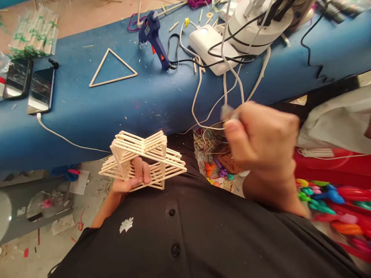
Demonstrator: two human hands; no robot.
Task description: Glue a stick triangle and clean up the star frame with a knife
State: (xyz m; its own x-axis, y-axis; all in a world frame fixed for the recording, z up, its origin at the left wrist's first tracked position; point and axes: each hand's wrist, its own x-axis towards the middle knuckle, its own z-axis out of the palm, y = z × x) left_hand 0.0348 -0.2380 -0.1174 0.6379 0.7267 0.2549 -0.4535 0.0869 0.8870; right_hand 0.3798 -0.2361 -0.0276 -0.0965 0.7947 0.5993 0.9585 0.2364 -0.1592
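My left hand (133,177) grips a star-shaped frame of stacked wooden sticks (164,153) in front of my dark shirt, with its fingers reaching inside the frame. To the right, my right hand (257,133) is raised near the table's front edge and blurred by motion. Its fingers are closed, and a small, pale, see-through item (227,112) shows at the fingertips, too blurred to name. On the blue table (116,106) lie a triangle of three sticks (113,81) and a dark blue glue gun (156,40).
A white power strip (213,48) and a white round device (256,31) with tangled cables sit at the back right. Two phones (42,89) and bagged sticks (36,33) lie at the left. Colourful balloons (333,200) are at the lower right; scraps litter the floor.
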